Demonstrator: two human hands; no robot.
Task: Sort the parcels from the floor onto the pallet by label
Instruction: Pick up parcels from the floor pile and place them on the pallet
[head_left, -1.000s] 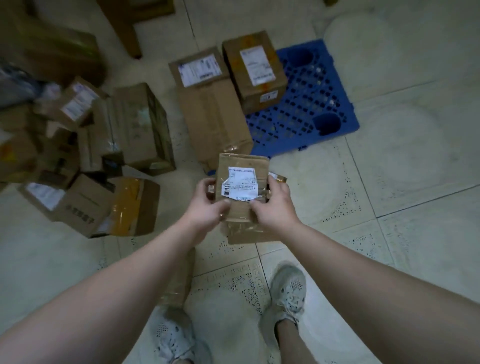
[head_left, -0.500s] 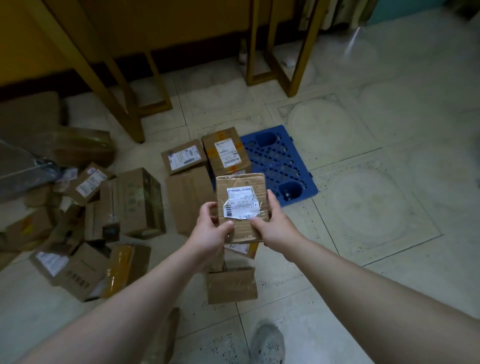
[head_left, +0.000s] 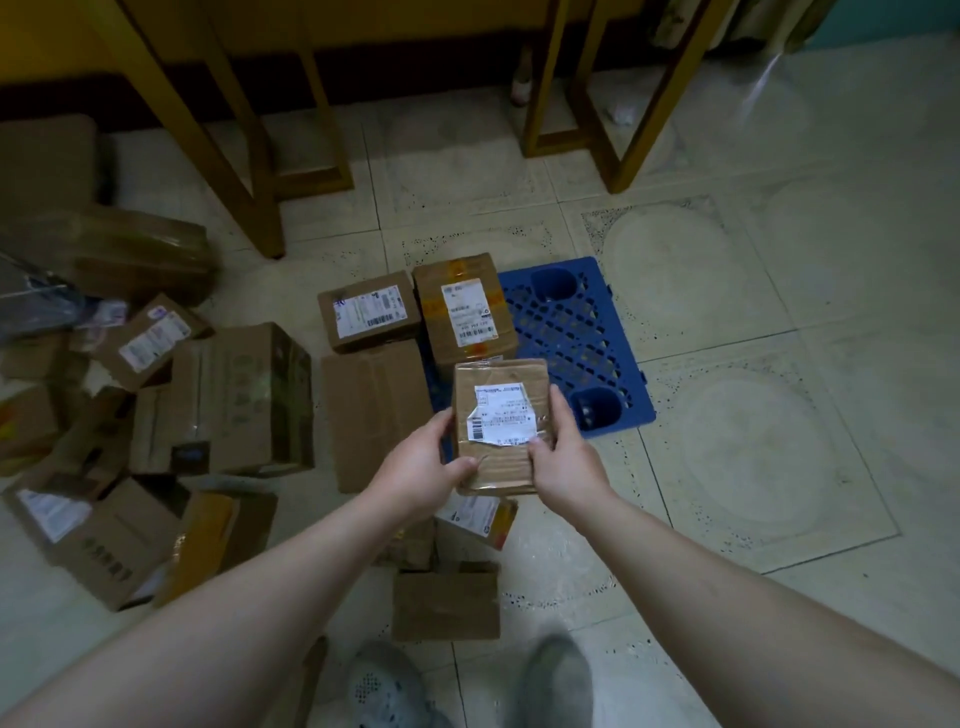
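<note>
Between fingers (head_left: 564, 418), parcel (head_left: 497, 375) — sides gripped (label (head_left: 501, 413) up)

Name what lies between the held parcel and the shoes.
Head view: just past the held parcel, a labelled yellow-taped parcel; then a plain brown box nearer the shoes.

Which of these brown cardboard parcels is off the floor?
The flat brown cardboard parcel with the white label, gripped between the left hand and right hand; the others lie on the floor or blue pallet.
</note>
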